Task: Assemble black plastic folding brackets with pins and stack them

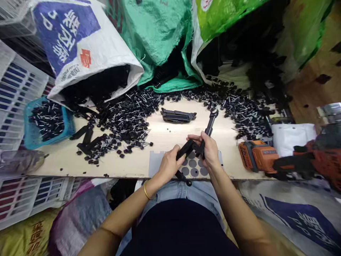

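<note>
Near the table's front edge, my left hand [170, 161] is closed around a black plastic arm piece [185, 148]. My right hand [210, 149] grips a long black plastic bar [211, 124] with a hooked far end. The two pieces meet at a joint between my hands; whether they are fastened there I cannot tell. A thin black part [182, 176] with a round knob juts out below, toward my lap. Beyond my hands lies a folded black plastic assembly [178, 116]. Under them is a grey sheet [154, 163] with round dark discs [194, 172].
Loose black-headed screws [128, 117] are heaped in an arc. A blue basket [68, 122] holds more. White [112, 49], teal [157, 32] and lime-green [226, 17] sacks open onto the table [61, 160]. An orange battery [262, 156] and a blurred power tool [319, 160] sit right.
</note>
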The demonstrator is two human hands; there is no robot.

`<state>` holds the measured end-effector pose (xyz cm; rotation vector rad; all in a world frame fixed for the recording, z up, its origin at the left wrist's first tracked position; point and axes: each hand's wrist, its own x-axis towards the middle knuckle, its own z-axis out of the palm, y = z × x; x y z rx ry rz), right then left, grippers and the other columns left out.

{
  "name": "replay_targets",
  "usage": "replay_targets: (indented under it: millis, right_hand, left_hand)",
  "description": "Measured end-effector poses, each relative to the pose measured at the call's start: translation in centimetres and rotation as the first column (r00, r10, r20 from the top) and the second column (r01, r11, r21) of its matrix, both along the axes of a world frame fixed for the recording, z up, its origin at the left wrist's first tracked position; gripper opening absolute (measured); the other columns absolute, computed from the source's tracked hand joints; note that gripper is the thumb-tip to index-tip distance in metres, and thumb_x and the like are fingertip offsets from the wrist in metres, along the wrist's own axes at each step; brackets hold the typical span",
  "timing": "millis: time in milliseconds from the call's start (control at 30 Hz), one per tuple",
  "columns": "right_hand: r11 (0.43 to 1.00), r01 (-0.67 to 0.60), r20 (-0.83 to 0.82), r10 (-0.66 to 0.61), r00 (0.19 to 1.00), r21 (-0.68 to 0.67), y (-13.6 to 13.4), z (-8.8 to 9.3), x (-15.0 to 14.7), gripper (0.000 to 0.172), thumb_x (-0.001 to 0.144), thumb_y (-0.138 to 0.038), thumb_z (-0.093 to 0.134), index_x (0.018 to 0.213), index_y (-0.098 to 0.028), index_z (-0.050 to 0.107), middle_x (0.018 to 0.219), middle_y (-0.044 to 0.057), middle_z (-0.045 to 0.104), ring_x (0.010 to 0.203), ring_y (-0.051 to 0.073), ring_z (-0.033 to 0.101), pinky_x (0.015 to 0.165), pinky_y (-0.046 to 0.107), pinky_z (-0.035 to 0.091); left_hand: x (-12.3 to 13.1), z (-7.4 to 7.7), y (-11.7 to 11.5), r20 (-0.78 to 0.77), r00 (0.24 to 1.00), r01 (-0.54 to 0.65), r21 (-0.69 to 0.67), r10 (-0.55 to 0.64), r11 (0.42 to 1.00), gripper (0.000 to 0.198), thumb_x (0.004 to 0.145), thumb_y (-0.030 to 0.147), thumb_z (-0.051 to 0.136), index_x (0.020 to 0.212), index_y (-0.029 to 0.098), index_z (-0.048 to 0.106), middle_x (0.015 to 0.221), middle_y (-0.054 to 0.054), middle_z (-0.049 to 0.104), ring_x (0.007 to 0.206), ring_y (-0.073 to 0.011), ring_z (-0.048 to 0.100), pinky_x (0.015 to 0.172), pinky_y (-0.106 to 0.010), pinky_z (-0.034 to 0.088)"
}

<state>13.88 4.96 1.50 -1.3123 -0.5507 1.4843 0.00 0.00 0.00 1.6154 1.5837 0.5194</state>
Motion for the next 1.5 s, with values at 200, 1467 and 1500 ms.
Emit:
replay_targets:
  millis: [200, 1467, 1500]
  right_hand:
    - [1.0, -0.011, 0.062, 0.009, 0.998, 0.021, 0.0, -0.8, 0.0, 0.045, 0.068, -0.058, 0.066, 0.054, -0.021, 0.045, 0.061, 0.007, 0.07, 0.064, 0.021, 0.069, 0.054, 0.026, 0.052]
    - [0.989, -0.146, -0.042, 0.147, 0.988, 0.03, -3.8, -0.8, -2.7, 0.045, 0.076, -0.054, 0.063, 0.052, -0.016, 0.059, 0.049, 0.002, 0.06, 0.048, 0.013, 0.057, 0.049, 0.024, 0.047]
    - [0.986, -0.166, -0.063, 0.166, 0.984, 0.009, -3.7, -0.9, -2.6, 0.045, 0.075, -0.054, 0.064, 0.051, -0.016, 0.058, 0.048, 0.002, 0.059, 0.046, 0.013, 0.056, 0.047, 0.024, 0.046]
  left_hand:
    - [0.2, -0.6, -1.1, -0.165, 0.986, 0.023, 0.143, 0.001, 0.99, 0.006, 0.088, 0.021, 0.05, 0.083, 0.02, 0.046, 0.072, 0.002, 0.055, 0.066, -0.0152, 0.055, 0.06, -0.024, 0.038]
    - [0.4, 1.0, -4.4, -0.109, 0.992, 0.052, -0.1, -0.063, 0.994, 0.031, 0.082, 0.023, 0.05, 0.113, 0.018, 0.053, 0.094, -0.009, 0.072, 0.086, -0.0266, 0.069, 0.072, -0.033, 0.053]
    - [0.4, 1.1, -4.4, -0.14, 0.987, 0.064, -0.11, -0.08, 0.992, 0.03, 0.083, 0.025, 0.05, 0.112, 0.018, 0.053, 0.092, -0.009, 0.072, 0.084, -0.0267, 0.069, 0.072, -0.033, 0.053]
